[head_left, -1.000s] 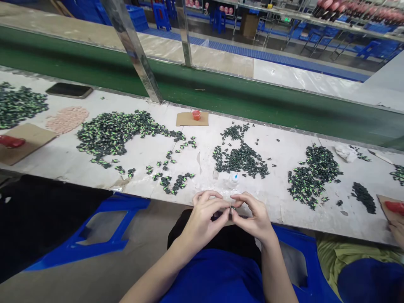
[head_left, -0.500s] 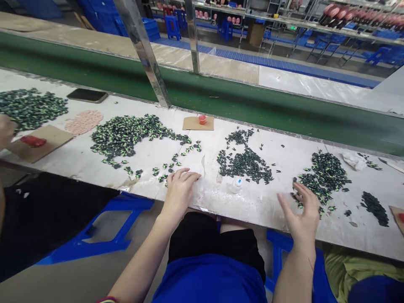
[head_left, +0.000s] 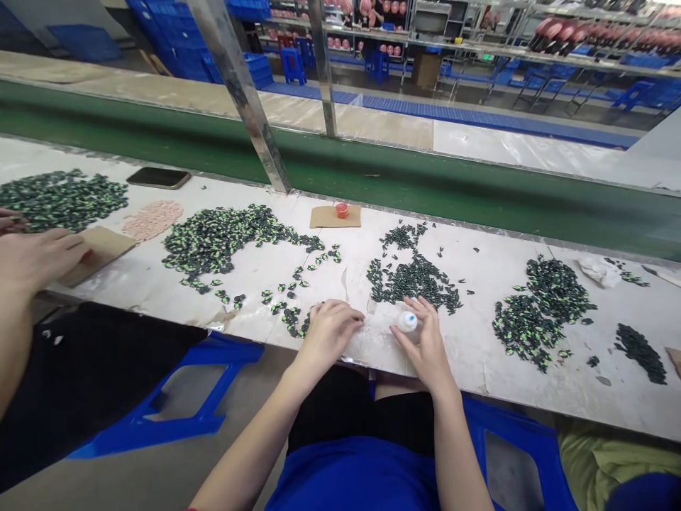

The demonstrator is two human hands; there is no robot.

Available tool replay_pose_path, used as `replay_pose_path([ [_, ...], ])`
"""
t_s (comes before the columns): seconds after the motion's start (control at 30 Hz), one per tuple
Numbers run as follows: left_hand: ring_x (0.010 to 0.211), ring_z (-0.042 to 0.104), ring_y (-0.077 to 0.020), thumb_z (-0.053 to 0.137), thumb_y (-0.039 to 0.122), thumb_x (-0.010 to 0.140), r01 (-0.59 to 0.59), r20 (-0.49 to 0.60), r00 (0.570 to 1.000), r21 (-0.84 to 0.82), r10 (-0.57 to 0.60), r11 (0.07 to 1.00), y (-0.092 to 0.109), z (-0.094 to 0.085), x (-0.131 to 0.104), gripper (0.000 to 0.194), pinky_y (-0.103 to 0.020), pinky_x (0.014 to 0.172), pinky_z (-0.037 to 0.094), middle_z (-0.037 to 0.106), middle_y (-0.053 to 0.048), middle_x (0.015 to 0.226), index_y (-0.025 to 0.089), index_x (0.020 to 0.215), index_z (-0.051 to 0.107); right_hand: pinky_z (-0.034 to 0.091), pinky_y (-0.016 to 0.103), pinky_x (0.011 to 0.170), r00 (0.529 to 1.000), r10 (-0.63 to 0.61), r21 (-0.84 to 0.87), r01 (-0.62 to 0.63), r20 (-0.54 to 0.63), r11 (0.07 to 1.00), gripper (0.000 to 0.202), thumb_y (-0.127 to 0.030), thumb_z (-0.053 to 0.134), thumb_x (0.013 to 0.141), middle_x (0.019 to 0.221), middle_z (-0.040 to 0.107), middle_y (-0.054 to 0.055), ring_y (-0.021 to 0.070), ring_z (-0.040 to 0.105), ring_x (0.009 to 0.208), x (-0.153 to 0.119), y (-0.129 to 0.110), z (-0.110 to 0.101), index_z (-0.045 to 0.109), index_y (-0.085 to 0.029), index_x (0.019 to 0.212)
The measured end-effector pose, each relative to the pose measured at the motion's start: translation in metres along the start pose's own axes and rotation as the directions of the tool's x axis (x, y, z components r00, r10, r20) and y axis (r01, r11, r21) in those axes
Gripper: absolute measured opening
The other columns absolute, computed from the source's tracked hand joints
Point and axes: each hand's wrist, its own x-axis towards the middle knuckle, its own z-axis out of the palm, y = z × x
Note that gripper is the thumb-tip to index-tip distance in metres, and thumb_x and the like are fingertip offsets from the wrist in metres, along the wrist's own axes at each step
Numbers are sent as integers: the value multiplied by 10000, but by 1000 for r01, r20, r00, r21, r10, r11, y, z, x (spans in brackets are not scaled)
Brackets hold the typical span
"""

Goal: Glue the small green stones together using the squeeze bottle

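My right hand [head_left: 430, 346] has its thumb and fingers around a small white bottle [head_left: 408, 322] with a blue tip, at the front of the table. To its left, my left hand [head_left: 330, 331] is closed, thumb and fingertips pressed together just above the tabletop. Whatever those fingers hold is too small or hidden to make out. A few dark green pieces with bright green marks [head_left: 291, 321] lie beside that hand's left edge. Beyond the bottle spreads a pile of small plain dark green pieces [head_left: 418, 278].
Larger piles of green-marked pieces [head_left: 213, 238] lie left and right [head_left: 553, 291]. A red pot [head_left: 341, 210] stands on cardboard [head_left: 322, 217] at the back. A co-worker's hands [head_left: 40, 255] are at far left, near pink pieces [head_left: 152, 221] and a phone [head_left: 158, 177]. A metal post [head_left: 250, 106] rises behind.
My right hand has moved left from the right-hand pile to the white bottle and taken hold of it. My left hand has shifted right and its fingers have closed. The co-worker's hands moved further into view.
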Motion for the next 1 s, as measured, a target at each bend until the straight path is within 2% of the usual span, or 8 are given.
replay_pose_path([
  [0.07,948,628,-233,624,228,839,22,41,999,-106,-18,994,10,9,-3,86,-420,878,375,743,-22,892,252,838,707,461,471,981,995,102,120,-102,1,988,294,-374,648,834,1218,630,107,251,545,1206,-5,-1,-5,486,-232,1033],
  [0.17,966,639,-229,652,225,825,58,60,997,-167,-49,984,22,23,-8,61,-416,882,367,752,-14,890,250,833,707,541,370,782,972,233,247,-220,-24,944,334,-416,708,766,975,711,71,226,675,919,-12,-2,-15,487,-227,930],
  [0.3,929,626,-232,676,189,824,53,-26,998,-74,-55,996,30,34,-15,67,-442,887,315,753,-4,821,248,818,706,492,282,569,929,301,269,-240,-215,933,348,-442,776,649,718,677,3,178,625,637,-17,-2,-27,578,-208,812],
  [0.43,888,608,-241,690,222,820,54,-121,991,3,-54,999,27,34,-19,35,-442,859,323,740,-28,810,242,805,715,484,279,567,929,302,333,-222,-212,916,301,-386,800,614,730,699,13,181,623,637,-20,-2,-30,662,-189,795],
  [0.53,933,626,-235,685,209,821,47,-96,994,-43,-51,998,21,33,-21,107,-414,856,372,746,-28,910,245,921,700,499,294,590,926,342,413,-253,-158,875,286,-370,803,611,737,718,37,204,648,668,-21,-1,-22,694,-174,788],
  [0.63,979,655,-210,655,167,837,15,-59,998,-125,-22,992,15,33,-21,246,-378,865,426,751,-16,1001,256,1067,652,502,303,601,886,418,466,-288,-202,836,276,-403,785,630,681,704,44,200,643,644,-18,-1,-11,685,-161,721],
  [0.8,946,696,-197,643,175,852,-27,-84,996,-161,13,987,11,35,-19,239,-362,832,465,765,-5,977,261,1074,641,452,274,512,837,468,411,-335,-283,848,333,-469,729,669,521,605,-1,142,545,492,-12,-9,2,614,-164,604],
  [1.0,866,726,-201,661,231,852,-57,-139,990,-139,38,989,8,39,-18,147,-369,804,446,780,0,880,245,997,656,461,274,510,820,479,337,-375,-314,864,321,-464,721,641,564,637,15,149,553,509,-7,-15,5,631,-156,622],
])
